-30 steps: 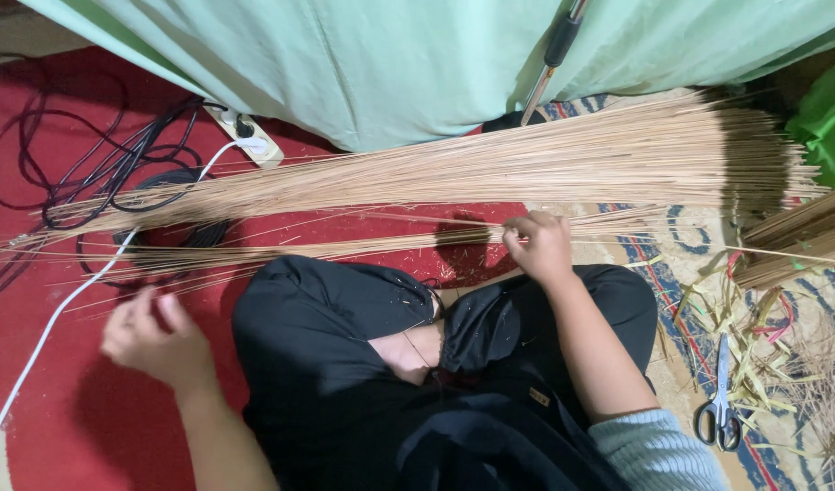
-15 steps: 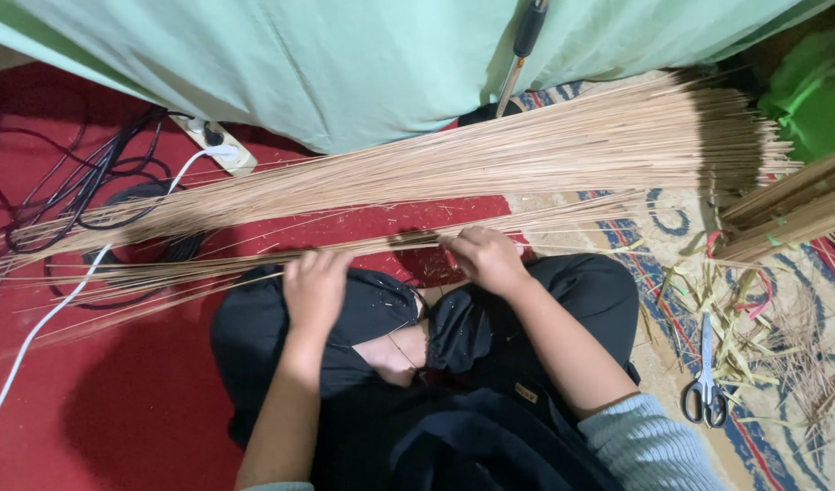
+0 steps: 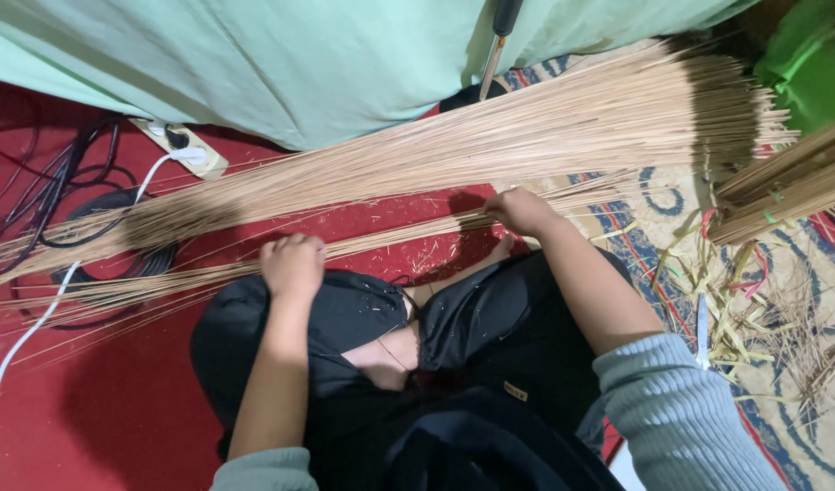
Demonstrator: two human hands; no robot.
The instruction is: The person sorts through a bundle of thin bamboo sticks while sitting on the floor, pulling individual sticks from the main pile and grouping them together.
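A long thin bundle of tan palm-leaf sticks [image 3: 390, 238] lies across the red floor just beyond my knees. My left hand [image 3: 292, 265] is closed around this bundle near its middle. My right hand [image 3: 519, 210] grips the same bundle further right, where its thicker ends spread. Behind it lies a much larger heap of the same sticks [image 3: 490, 150], fanning out toward the upper right. My legs in black cloth [image 3: 345, 327] fill the lower middle of the view.
A pale green cloth [image 3: 326, 64] hangs at the back. A power strip [image 3: 183, 150] and dark cables [image 3: 63, 191] lie at left, with a white cable [image 3: 26, 336]. At right are a tied stick bundle [image 3: 790, 186], leaf scraps and scissors [image 3: 702, 323] on a patterned mat.
My left hand has come in from the far left onto the thin bundle and closed on it. My right hand has stayed on the bundle.
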